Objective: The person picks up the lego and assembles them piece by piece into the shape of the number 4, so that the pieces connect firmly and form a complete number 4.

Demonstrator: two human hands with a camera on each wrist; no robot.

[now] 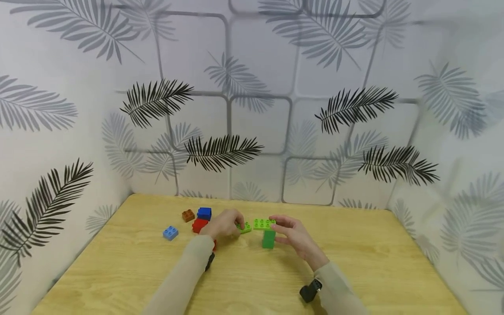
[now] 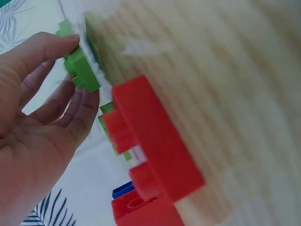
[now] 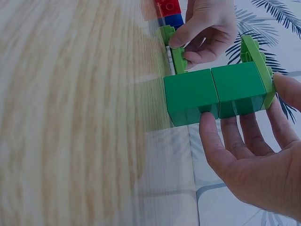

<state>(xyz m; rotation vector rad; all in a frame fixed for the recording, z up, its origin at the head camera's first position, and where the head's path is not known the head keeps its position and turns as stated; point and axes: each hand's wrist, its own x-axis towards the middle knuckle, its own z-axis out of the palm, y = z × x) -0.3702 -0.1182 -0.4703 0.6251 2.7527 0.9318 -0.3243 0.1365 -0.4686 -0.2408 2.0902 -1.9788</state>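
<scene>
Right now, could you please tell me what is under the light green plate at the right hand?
Two stacked dark green blocks are under the light green plate; the top face of the upper block is covered.

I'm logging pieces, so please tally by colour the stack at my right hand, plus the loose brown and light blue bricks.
Dark green bricks, lower part of the stack: 2
Light green plate, on top: 1
Brown brick, loose: 1
Light blue brick, loose: 1
Total: 5
</scene>
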